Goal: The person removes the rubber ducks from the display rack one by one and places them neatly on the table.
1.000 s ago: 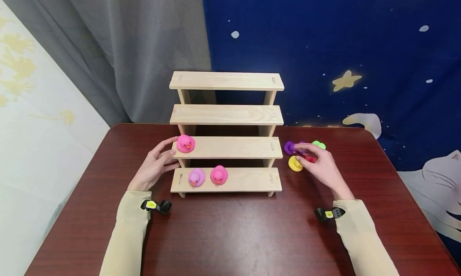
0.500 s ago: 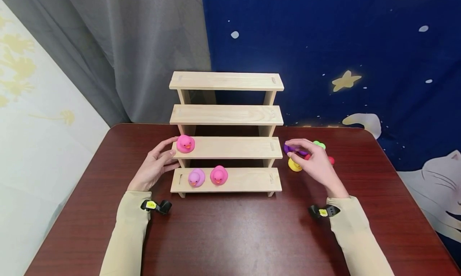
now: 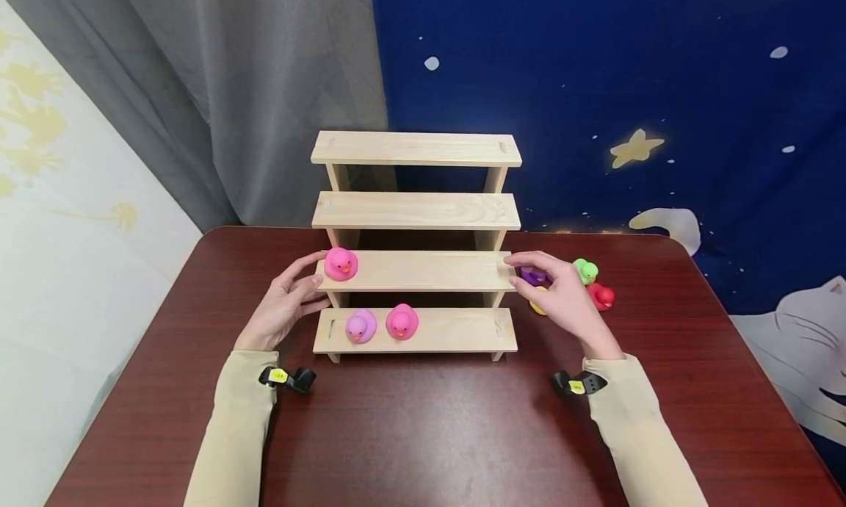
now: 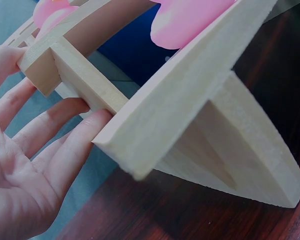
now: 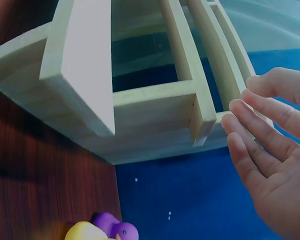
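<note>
We see a reddish-brown worktop [image 3: 423,433] bearing a four-tier wooden shelf [image 3: 423,272]. On its lowest tier sit a lilac duck [image 3: 360,326] and a pink duck [image 3: 402,322]; one tier up, a second pink duck [image 3: 340,264]. On the worktop to its right are a green duck [image 3: 585,270], red duck [image 3: 600,296], yellow duck [image 5: 85,232] and purple duck [image 5: 115,227].

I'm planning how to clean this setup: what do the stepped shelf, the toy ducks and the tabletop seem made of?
Stepped shelf: pale wood, apparently unvarnished; grain shows on its boards.
Toy ducks: probably rubber or soft vinyl, smooth, with a moulded look.
Tabletop: reddish-brown wood or wood-look laminate; streaky grain, soft sheen.
</note>
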The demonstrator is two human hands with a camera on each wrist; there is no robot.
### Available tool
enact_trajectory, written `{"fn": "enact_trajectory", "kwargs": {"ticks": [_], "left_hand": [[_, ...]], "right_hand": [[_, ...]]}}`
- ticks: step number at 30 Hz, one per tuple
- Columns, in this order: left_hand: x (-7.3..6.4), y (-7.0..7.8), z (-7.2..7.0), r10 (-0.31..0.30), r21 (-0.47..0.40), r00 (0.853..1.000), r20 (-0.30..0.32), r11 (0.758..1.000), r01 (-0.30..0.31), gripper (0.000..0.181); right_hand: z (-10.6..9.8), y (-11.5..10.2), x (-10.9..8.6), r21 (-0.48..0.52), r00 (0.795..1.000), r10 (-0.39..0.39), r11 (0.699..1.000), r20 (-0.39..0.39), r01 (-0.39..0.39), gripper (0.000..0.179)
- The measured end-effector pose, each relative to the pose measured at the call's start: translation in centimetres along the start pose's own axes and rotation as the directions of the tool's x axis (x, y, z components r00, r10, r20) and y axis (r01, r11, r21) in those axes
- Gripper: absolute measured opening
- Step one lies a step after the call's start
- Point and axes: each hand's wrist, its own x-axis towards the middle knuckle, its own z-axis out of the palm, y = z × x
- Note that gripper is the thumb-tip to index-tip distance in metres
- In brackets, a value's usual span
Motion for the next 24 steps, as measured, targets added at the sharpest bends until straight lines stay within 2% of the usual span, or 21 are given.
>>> {"fn": "enact_trajectory", "kwargs": {"ticks": [7, 14, 24], "left_hand": [[0.0, 0.0, 0.0, 0.013, 0.005, 1.0, 0.0, 1.0, -0.013, 0.048], [0.0, -0.1, 0.0, 0.013, 0.016, 1.0, -0.013, 1.0, -0.013, 0.048], [0.1, 0.0, 0.1, 0.011, 0.011, 1.0, -0.014, 1.0, -0.011, 0.048]], "right_hand": [[1.1, -0.4, 0.5, 0.003, 0.999, -0.043, 0.999, 0.026, 0.043, 0.028], [3.1, 2.8, 1.4, 0.041, 0.998, -0.048, 0.998, 0.047, 0.047, 0.029], [5.3, 2.0, 2.3, 0.083, 0.993, -0.094, 0.993, 0.066, 0.088, 0.026]]}}
